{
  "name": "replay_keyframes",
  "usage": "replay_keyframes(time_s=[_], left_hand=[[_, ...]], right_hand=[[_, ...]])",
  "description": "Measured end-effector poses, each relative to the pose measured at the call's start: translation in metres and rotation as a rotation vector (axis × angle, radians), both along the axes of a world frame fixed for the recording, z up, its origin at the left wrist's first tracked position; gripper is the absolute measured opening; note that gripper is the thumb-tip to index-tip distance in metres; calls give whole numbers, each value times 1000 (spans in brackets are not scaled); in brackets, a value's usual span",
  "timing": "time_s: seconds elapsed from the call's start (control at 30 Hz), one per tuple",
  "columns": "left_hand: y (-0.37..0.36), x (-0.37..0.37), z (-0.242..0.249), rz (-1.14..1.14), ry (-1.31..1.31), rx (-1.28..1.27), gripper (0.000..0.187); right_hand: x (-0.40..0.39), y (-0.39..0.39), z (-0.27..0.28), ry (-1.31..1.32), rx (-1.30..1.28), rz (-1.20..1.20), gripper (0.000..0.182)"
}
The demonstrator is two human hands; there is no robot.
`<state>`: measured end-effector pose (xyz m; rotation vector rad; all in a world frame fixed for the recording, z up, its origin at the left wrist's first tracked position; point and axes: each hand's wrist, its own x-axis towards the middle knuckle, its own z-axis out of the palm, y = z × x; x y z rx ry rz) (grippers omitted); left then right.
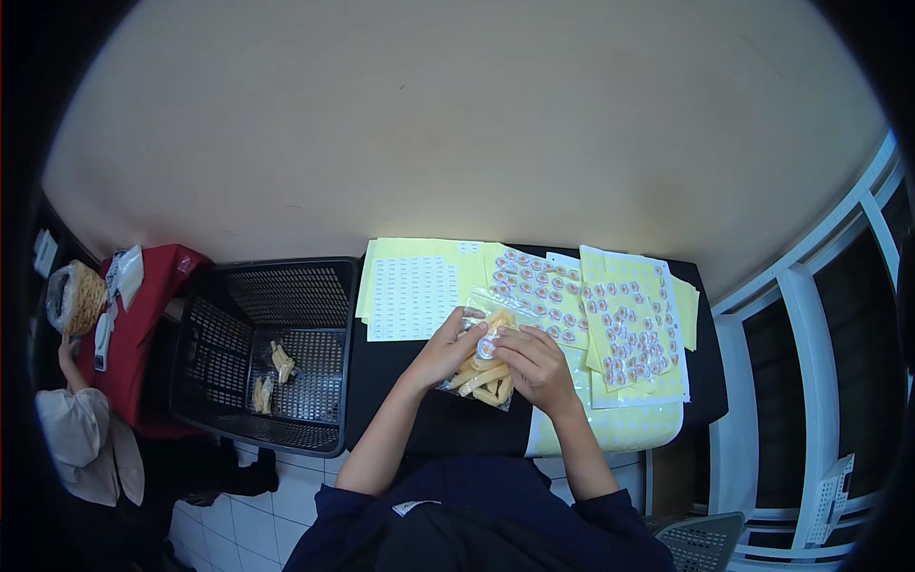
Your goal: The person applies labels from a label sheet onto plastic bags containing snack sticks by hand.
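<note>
"Two things are asked: how is the left hand [441, 357] set, and what is held?"

"Its fingers are partly curled, and the clear bag [488, 381] of pale yellow sticks [469, 382] is gripped at the upper left side, the thumb laid over the front."

"And the right hand [538, 367]?"

"Its fingers are bent and bunched, with the tips set at the round sticker [485, 346] on the bag's front; whether the sticker is pinched or only pressed cannot be told."

"Where is the bag kept?"

"It is held over the black cloth [386, 400], just in front of the sticker sheets [624, 324]. Two small packs [282, 362] are contained in the black basket [267, 281], well to the left."
</note>
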<state>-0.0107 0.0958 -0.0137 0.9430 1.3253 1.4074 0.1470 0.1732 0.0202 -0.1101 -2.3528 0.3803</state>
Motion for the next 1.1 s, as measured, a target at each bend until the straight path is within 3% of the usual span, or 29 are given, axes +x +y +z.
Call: replay_keyframes(time_s=[0.2,0.4,0.47,0.5,0.57,0.6,0.7,0.77,0.87,0.97,1.0,1.03,1.1], left_hand=[[-4,3,6,-10,-3,43,41],[-6,9,7,50,-74,138,44],[-8,10,5,62,-80,162,44],[-9,9,4,63,-63,159,44],[-13,7,3,62,-46,152,45],[-16,5,2,50,4,161,46],[-29,2,4,32,13,158,50],[-39,-1,6,37,-22,156,52],[-54,-10,4,40,-70,178,56],[-72,-21,-9,81,-146,177,56],[-80,-25,-13,160,-47,167,55],[-89,-29,-16,237,52,156,55],[-110,-36,-26,314,-121,98,44]], right_hand=[[2,1,1,-95,34,-29,31],[0,-5,4,-39,-87,-209,22],[-6,-10,-10,76,-490,-228,15],[-10,-12,-14,75,-487,-227,15],[-16,-18,-19,160,-974,-125,12],[-18,-20,-22,160,-976,-128,12],[-24,-32,-24,135,-807,-168,25],[-33,-45,-19,357,-1043,-77,49],[-42,-48,-47,334,-1151,0,65],[-54,-68,-40,280,-1308,69,64],[-59,-78,-38,191,-1366,45,62],[-66,-86,-39,174,-1301,66,63],[-78,-102,-46,120,-1193,127,61]])
